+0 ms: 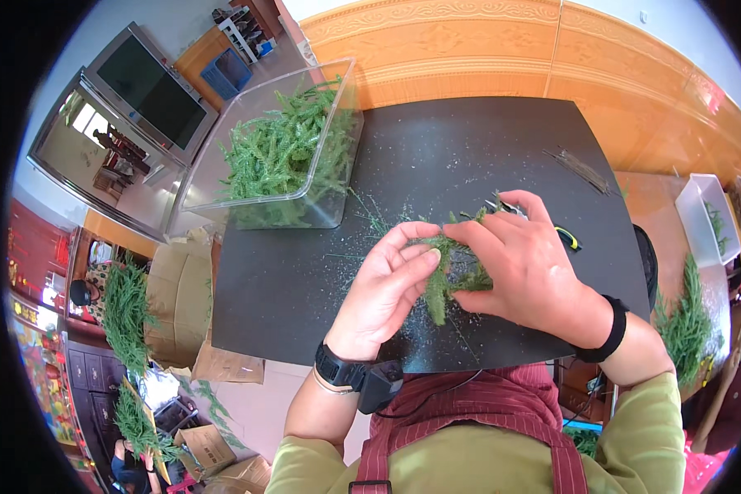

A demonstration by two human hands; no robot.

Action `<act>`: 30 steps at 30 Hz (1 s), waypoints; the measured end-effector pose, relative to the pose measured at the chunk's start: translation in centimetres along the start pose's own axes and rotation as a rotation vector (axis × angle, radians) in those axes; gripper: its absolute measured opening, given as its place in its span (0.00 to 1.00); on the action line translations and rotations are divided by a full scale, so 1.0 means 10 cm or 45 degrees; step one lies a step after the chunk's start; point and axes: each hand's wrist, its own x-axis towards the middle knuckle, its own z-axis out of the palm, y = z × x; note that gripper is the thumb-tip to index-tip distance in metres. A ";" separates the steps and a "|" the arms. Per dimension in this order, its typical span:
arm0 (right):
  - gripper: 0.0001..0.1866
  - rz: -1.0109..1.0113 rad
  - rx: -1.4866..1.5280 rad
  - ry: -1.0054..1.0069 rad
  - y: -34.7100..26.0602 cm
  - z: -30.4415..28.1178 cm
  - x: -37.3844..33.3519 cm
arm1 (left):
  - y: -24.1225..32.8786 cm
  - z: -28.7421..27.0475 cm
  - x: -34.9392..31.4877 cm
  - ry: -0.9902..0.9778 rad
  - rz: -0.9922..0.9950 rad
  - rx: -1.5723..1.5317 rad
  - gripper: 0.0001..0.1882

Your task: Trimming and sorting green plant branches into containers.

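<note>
My left hand (391, 280) pinches a green artificial pine sprig (438, 303) between thumb and fingertips, above the dark table (477, 148). On the sprig's other side, my right hand (523, 263) is closed on it too, thumb low and index finger high. The sprig bends in a loop between both hands. Pliers (570, 239) with a yellow and black handle show behind my right hand, mostly covered by it; whether they lie on the table or rest in the palm I cannot tell. Loose green strands (370, 210) lie near my left hand.
A clear plastic bin (325, 216) full of green sprigs (284, 148) stands at the table's far left. Thin dark wires (582, 170) lie at the far right. Green scraps dot the tabletop. Cardboard (177, 305) stands at left; a white bin (706, 218) sits right, near a person (737, 395).
</note>
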 end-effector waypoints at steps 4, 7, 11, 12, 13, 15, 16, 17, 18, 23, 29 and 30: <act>0.35 0.092 -0.049 -0.188 -0.01 -0.05 0.02 | 0.05 0.04 -0.02 0.109 0.013 0.181 0.18; 0.36 0.044 0.064 -0.076 -0.16 -0.13 0.00 | 0.16 0.06 -0.18 0.020 -0.031 0.280 0.17; 0.36 0.048 0.203 0.060 -0.30 -0.40 0.04 | 0.58 0.12 -0.35 0.178 0.252 0.628 0.17; 0.36 0.088 0.235 0.101 -0.30 -0.48 0.01 | 0.74 0.11 -0.37 0.216 0.361 0.690 0.17; 0.36 0.072 0.240 0.105 -0.31 -0.55 -0.04 | 0.91 0.12 -0.42 0.267 0.478 0.758 0.17; 0.35 0.146 0.227 0.097 -0.29 -0.66 -0.11 | 1.20 0.13 -0.48 0.395 0.676 0.692 0.17; 0.34 0.191 0.214 0.097 -0.26 -0.71 -0.16 | 1.37 0.08 -0.50 0.418 0.689 0.728 0.17; 0.34 0.190 0.209 0.107 -0.23 -0.75 -0.22 | 1.55 0.03 -0.51 0.438 0.700 0.763 0.17; 0.33 0.204 0.218 0.086 -0.20 -0.75 -0.27 | 1.68 -0.03 -0.50 0.433 0.705 0.765 0.17; 0.27 0.278 0.205 0.009 -0.09 -0.89 -0.57 | 1.99 -0.06 -0.12 0.761 0.916 1.068 0.19; 0.19 0.246 0.307 -0.182 0.27 -0.91 -1.02 | 1.44 0.01 -0.12 0.664 1.117 1.403 0.17; 0.16 0.321 0.372 -0.227 0.29 -0.87 -1.11 | 1.34 0.09 -0.31 0.655 1.028 1.324 0.16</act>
